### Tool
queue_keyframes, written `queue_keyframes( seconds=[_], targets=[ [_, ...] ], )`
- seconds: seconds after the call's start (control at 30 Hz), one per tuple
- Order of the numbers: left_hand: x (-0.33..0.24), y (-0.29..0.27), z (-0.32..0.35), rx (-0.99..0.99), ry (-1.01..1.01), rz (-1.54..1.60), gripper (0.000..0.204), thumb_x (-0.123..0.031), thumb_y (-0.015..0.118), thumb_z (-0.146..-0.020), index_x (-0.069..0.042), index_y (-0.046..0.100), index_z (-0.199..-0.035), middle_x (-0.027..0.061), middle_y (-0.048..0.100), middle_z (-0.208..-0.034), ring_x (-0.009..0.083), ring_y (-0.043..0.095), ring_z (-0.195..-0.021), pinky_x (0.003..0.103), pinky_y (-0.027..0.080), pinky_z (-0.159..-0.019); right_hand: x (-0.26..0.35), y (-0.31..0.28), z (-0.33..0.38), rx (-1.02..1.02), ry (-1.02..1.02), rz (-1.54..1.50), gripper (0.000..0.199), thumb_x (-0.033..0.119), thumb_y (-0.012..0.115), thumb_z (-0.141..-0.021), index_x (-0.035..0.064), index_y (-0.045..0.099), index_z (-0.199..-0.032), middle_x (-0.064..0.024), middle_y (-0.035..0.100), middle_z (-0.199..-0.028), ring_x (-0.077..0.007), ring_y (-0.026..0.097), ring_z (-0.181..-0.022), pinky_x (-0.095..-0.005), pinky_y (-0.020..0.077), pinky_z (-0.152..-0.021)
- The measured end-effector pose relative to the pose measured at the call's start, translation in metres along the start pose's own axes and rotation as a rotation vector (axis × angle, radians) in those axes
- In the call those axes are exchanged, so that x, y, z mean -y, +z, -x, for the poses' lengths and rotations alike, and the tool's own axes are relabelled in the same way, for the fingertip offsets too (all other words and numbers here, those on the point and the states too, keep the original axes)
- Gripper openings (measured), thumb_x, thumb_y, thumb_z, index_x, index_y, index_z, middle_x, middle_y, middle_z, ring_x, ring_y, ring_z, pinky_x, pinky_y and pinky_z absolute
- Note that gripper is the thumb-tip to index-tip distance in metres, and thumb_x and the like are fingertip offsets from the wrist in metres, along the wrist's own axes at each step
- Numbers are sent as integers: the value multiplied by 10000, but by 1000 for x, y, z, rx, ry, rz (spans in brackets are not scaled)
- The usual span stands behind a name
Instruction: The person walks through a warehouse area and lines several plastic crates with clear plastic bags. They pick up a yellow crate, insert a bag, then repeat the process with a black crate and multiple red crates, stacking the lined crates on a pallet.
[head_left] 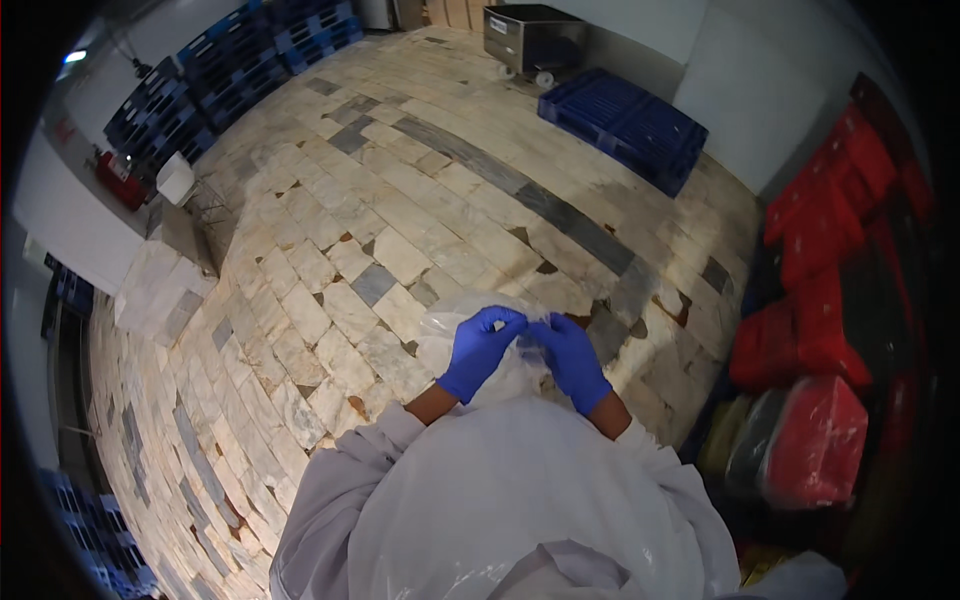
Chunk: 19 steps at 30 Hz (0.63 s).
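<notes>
Both hands wear blue gloves and meet in front of my body. My left hand [478, 354] is closed, thumb and forefinger pinched at the edge of a thin see-through plastic bag or sheet [512, 380]. Close beside it, my right hand [573, 364] pinches the same plastic, fingertips nearly touching the left ones. Loose film spreads left of the left hand and hangs down between the wrists. Whether it is a bag or a flat sheet I cannot tell.
Red crates [820, 330] and plastic-wrapped bundles [815, 440] line the right side. A blue pallet [625, 125] lies far right, near a wheeled metal bin [535, 40]. Blue pallets [235, 65] stand stacked far left, near a fire extinguisher [120, 180] and white chair [175, 178].
</notes>
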<state>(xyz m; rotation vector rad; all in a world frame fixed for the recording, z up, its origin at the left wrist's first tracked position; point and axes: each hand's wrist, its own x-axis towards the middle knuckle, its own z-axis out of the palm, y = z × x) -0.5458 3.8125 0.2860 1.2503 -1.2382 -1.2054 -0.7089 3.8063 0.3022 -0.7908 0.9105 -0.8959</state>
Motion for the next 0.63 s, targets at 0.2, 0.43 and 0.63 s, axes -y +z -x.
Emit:
queue_keyframes(
  seconds=[0.2,0.43,0.63],
  targets=[
    [-4,35,-12,178,-161,224,103,-159,569,-910,-58,589,-919,-19,584,-780,24,489,-649,184,401,-565,-17,-57,1,-61,-114,-188,178,212,579,-892,39,570,-932,8,586,-840,-70,555,-692,-202,449,-630],
    [-8,66,-27,235,-134,338,103,-200,563,-905,-108,605,-887,-43,508,-683,9,401,-529,168,319,-455,3,-99,43,-138,-217,-589,128,181,570,-891,65,592,-940,-41,610,-913,-163,594,-855,-325,486,-785],
    [-13,100,-42,347,263,24,119,-147,593,-889,-94,603,-995,16,595,-839,77,560,-720,186,435,-618,21,-117,66,-225,-393,-410,223,131,597,-873,27,530,-1059,-64,602,-990,-209,595,-902,-374,499,-794]
  ],
)
